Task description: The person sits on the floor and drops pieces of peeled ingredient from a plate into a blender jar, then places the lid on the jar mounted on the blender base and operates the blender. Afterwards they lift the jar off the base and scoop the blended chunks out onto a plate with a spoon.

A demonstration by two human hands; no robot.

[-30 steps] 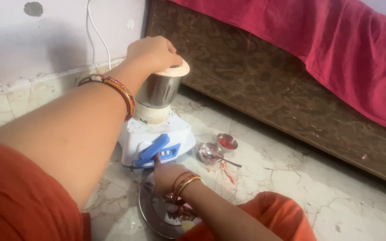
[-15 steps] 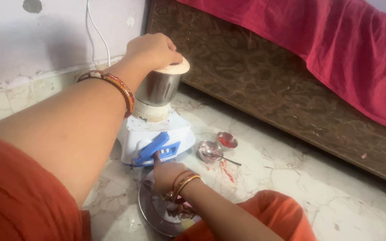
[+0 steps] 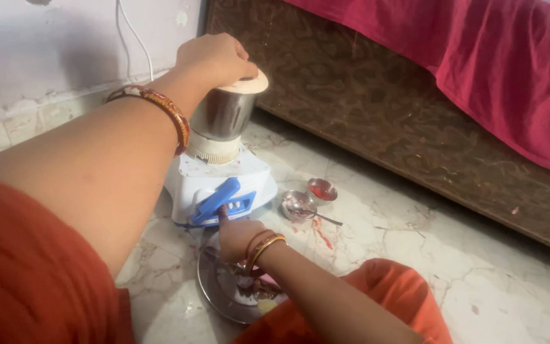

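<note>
Left hand [image 3: 214, 58] grip presses the steel jar's [image 3: 223, 114] lid; right hand [image 3: 237, 232] fingers the blue knob [image 3: 216, 199].

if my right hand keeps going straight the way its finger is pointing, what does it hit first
The right hand points its finger up at the blue knob on the front of the white mixer base. It already looks to be touching the knob or very close, so that comes first, though depth is hard to judge.

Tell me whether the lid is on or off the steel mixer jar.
On. The pale lid sits over the mouth of the steel jar, and the left hand presses down on it. The jar stands upright on the white base.
</note>
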